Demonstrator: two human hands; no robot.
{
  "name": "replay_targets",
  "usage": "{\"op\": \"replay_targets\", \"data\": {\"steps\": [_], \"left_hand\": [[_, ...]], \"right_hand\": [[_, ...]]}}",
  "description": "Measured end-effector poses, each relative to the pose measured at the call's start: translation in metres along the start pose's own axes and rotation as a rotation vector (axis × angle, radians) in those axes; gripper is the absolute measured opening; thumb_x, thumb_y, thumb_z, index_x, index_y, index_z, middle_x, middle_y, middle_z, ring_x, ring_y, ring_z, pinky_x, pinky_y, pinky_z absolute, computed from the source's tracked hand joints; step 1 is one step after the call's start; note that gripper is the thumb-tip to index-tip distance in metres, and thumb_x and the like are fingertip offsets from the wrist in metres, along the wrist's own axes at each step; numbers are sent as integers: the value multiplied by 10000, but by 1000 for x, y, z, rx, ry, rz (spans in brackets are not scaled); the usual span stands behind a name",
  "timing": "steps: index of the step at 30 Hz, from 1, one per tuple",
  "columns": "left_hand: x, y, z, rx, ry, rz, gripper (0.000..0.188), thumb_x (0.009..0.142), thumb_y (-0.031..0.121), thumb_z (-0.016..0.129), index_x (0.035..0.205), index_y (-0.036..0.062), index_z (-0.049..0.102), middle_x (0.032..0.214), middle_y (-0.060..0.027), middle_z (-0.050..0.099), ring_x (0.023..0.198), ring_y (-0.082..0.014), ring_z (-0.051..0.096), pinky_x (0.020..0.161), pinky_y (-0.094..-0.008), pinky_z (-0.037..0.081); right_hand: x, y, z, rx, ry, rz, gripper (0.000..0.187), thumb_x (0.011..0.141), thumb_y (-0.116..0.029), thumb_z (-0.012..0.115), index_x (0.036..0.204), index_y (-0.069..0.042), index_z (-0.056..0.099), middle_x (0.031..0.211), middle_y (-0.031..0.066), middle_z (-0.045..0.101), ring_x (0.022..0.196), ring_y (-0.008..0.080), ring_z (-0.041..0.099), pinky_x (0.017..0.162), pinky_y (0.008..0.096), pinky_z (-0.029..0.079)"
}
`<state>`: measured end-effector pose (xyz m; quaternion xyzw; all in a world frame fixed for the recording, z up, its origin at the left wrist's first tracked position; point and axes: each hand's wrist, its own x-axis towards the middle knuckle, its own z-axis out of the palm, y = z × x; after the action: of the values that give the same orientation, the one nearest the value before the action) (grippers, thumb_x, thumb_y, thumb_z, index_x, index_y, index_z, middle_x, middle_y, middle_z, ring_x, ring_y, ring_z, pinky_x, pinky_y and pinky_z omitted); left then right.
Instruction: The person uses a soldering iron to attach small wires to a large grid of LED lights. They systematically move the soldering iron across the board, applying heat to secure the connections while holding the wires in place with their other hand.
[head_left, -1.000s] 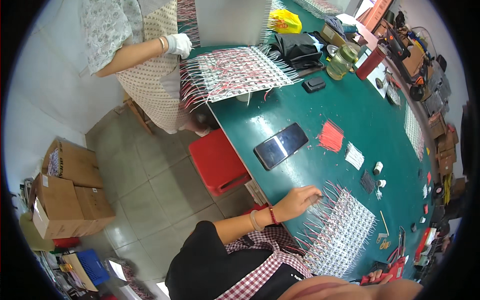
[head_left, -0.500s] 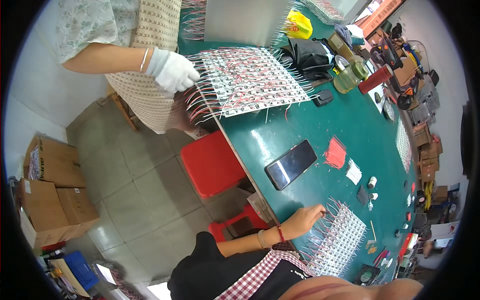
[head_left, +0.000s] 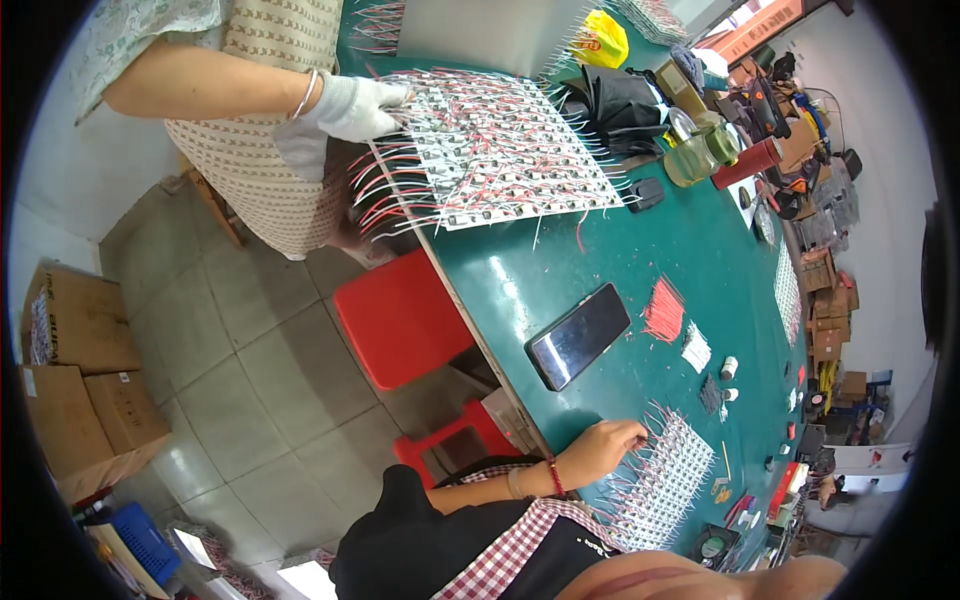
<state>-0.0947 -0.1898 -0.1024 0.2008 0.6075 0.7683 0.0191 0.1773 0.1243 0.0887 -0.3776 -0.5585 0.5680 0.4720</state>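
My left hand [head_left: 608,448], with a red bracelet at its wrist, is closed in a pinch at the wire ends along the edge of a small white panel [head_left: 672,478]. Rows of small parts cover this panel, and thin red, white and dark wires stick out of it. The wire between my fingertips is too small to make out well. My right hand is not in view. Across the corner of the table, a co-worker's white-gloved hand [head_left: 362,108] touches the near-left wires of a larger, similar panel [head_left: 505,160].
On the green table [head_left: 480,300] lie a phone [head_left: 580,335], a bundle of red wires [head_left: 663,310] and a bundle of white ones [head_left: 696,346]. A green-lidded jar [head_left: 690,162] and red flask [head_left: 748,163] stand farther right. A red stool [head_left: 400,318] is by the table edge.
The co-worker's gloved hand has moved up and onto the larger panel's edge. My left hand stays pinched at the small panel's wires, while the whole view has shifted slightly.
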Motion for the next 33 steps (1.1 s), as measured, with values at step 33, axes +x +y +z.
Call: {"op": "replay_targets", "data": {"steps": [33], "left_hand": [[17, 32, -29, -520, 239, -59, 84, 969, 88, 426, 895, 79, 463, 743, -8, 447, 660, -88, 403, 616, -227, 360]], "right_hand": [[8, 24, -77, 479, -275, -4, 465, 968, -286, 528, 1321, -29, 367, 651, -4, 327, 533, 60, 341, 470, 176, 347]]}}
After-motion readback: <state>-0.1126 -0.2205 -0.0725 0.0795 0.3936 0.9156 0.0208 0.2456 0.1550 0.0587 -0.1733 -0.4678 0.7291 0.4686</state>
